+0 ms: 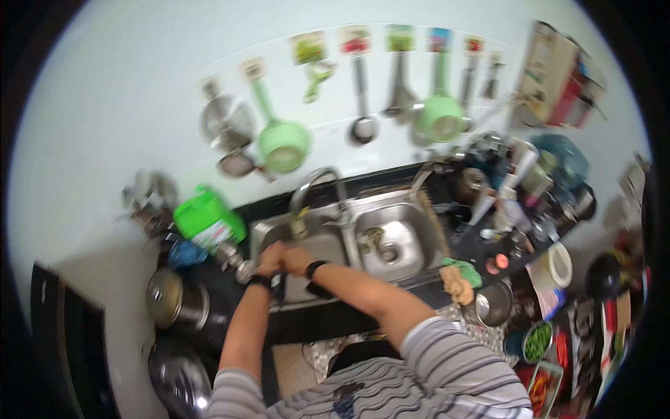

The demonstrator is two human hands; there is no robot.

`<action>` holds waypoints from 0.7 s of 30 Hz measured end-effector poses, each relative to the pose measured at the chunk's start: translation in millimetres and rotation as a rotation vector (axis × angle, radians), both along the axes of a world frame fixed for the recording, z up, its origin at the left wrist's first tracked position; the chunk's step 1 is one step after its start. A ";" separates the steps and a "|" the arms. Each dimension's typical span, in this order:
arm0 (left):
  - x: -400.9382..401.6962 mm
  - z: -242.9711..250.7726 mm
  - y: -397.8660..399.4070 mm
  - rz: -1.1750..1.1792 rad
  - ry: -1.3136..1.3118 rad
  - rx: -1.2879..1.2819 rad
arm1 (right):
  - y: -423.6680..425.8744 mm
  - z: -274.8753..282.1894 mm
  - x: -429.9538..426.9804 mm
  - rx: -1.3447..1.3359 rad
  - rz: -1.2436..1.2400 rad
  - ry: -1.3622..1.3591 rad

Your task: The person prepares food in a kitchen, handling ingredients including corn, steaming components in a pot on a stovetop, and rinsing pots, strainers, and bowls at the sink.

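My left hand [270, 260] and my right hand [296, 260] meet over the left basin [320, 255] of a stainless steel double sink. The hands are pressed together, and blur hides the fingers and whatever may be between them. A dark band circles each wrist. Just beyond my hands, the arched metal faucet [320, 175] bends down with its light-coloured spout end over the same basin. In the right basin [400, 230], something brownish-green [371, 238] lies beside the drain [389, 253].
A bright green jug [209, 217] and a lidded metal pot [175, 298] stand on the left counter. Bottles and jars crowd the right counter. Cloths [458, 280] lie at the sink's right front corner. Green colanders [284, 145] and ladles [362, 125] hang on the wall.
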State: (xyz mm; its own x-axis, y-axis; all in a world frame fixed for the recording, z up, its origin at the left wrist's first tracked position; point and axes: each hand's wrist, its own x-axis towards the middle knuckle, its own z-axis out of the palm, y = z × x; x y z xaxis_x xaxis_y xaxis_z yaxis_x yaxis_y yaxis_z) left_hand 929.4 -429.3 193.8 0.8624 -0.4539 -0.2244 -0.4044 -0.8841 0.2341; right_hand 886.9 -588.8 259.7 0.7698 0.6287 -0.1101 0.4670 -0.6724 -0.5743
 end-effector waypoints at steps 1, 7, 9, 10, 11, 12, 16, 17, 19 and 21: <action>-0.8 13.5 -33.6 -0.008 -0.031 -0.029 | -20.6 -6.3 -0.8 0.035 -0.128 0.030; -9.2 -26.9 19.6 0.287 -0.182 -0.003 | 15.9 20.7 -19.3 -0.100 0.053 -0.146; -18.5 -22.2 18.6 0.222 -0.196 0.078 | 16.0 18.8 -21.7 -0.124 0.062 -0.149; -22.8 -15.7 9.0 0.131 -0.209 0.161 | 10.5 14.8 -21.5 -0.144 0.046 -0.148; -25.6 -9.1 -3.2 0.131 -0.206 0.151 | 6.2 8.5 -20.9 -0.154 0.046 -0.146; -26.9 0.0 -10.6 0.219 -0.125 0.182 | 6.6 7.5 -20.5 -0.166 0.024 -0.150; -30.2 6.2 -24.8 0.313 -0.020 0.225 | -1.2 12.2 -24.1 -0.240 -0.003 -0.122; -28.9 2.1 -29.9 0.313 -0.021 0.218 | -4.9 8.2 -24.7 -0.247 -0.003 -0.124; -28.2 10.1 -43.0 0.401 0.113 0.200 | -13.8 3.1 -25.3 -0.197 -0.037 -0.152; -25.4 -47.2 -2.5 0.405 0.103 0.230 | 9.4 10.3 -36.7 -0.246 0.043 -0.125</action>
